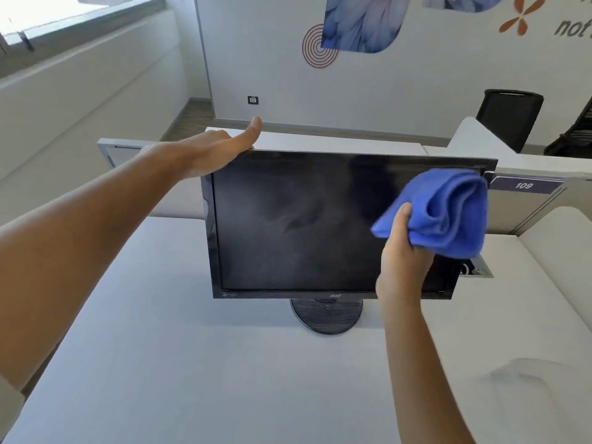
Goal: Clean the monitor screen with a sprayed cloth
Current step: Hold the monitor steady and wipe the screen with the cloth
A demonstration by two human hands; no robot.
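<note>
The black flat-panel monitor (320, 225) on the white table (192, 363) is steadied at its top corner by the left hand (211, 152) (fingers hidden behind). A bunched blue microfibre cloth (448, 213) is pinched by the right hand (405, 254) against the screen's right side; wiping is judged underway, and strokes leftward are called for.

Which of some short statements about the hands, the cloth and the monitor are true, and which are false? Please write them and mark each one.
1. The right hand holds a blue cloth at the right side of the monitor. True.
2. The left hand holds a spray bottle. False: it rests on the monitor's top left corner and holds nothing.
3. The screen is switched on and shows a picture. False: it is dark.
4. The monitor stands on a round base on the white desk. True.
5. The cloth is red. False: it is blue.
</note>
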